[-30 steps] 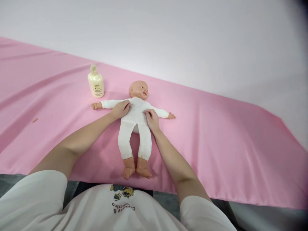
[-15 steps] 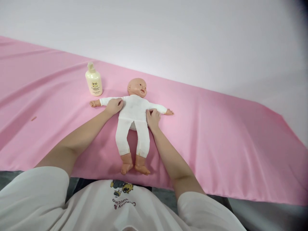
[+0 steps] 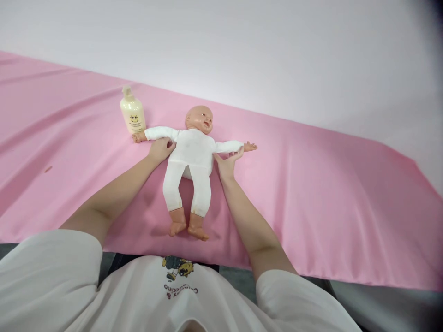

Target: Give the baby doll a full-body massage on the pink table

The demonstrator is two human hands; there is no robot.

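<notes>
A baby doll (image 3: 190,148) with a white cloth body lies on its back, arms spread out to both sides and bare feet toward me. My left hand (image 3: 161,150) is closed at the doll's side under its arm, the fingers partly hidden behind the cloth body. On the other side, my right hand (image 3: 227,165) has thumb and fingers spread apart. Its thumb touches the torso and its fingers reach to the underside of the doll's outstretched arm. A cream pump bottle (image 3: 133,111) stands upright beside the doll's hand on the left.
A pink cloth (image 3: 311,198) with soft folds covers the table. A small brownish strip (image 3: 48,169) lies on it at the left. Behind the table's far edge rises a plain white surface (image 3: 242,50).
The doll has shifted slightly away from me and turned a little, its right-side arm now higher. My right hand's fingers have spread out toward that arm; my left hand has risen slightly.
</notes>
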